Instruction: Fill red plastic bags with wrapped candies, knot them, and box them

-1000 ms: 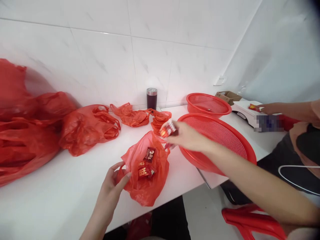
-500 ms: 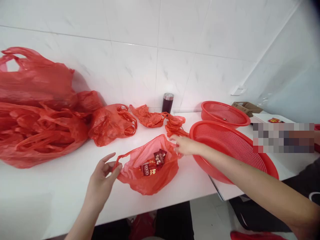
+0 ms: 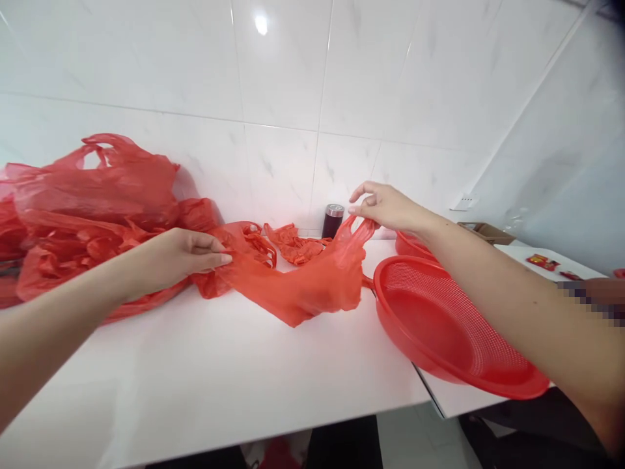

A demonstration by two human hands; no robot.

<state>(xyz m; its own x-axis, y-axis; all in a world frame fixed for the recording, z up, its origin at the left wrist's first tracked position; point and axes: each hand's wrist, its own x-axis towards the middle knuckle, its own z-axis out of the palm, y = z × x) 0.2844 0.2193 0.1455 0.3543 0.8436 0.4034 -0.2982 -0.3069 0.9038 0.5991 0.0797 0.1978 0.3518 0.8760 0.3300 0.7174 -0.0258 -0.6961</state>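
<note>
A red plastic bag (image 3: 303, 290) is stretched between my hands, lifted above the white table (image 3: 234, 378). My left hand (image 3: 195, 260) pinches the bag's left side between thumb and fingers. Higher up on the right, my right hand (image 3: 378, 205) grips its handle. The bag's side hides whatever is inside it. Just behind it lie a crumpled red bag (image 3: 297, 246) and a dark tumbler with a silver lid (image 3: 333, 221).
Several filled red plastic bags (image 3: 112, 189) are piled at the left. A large red mesh basket (image 3: 439, 319) stands at the right, with another red basket (image 3: 409, 244) behind it. A cardboard box (image 3: 488, 232) is farther back. Small red packets (image 3: 543, 262) lie at the far right.
Both hands have risen with the red bag, which has come up off the table. The right hand has closed on its handle. The packets seen inside it before are now hidden.
</note>
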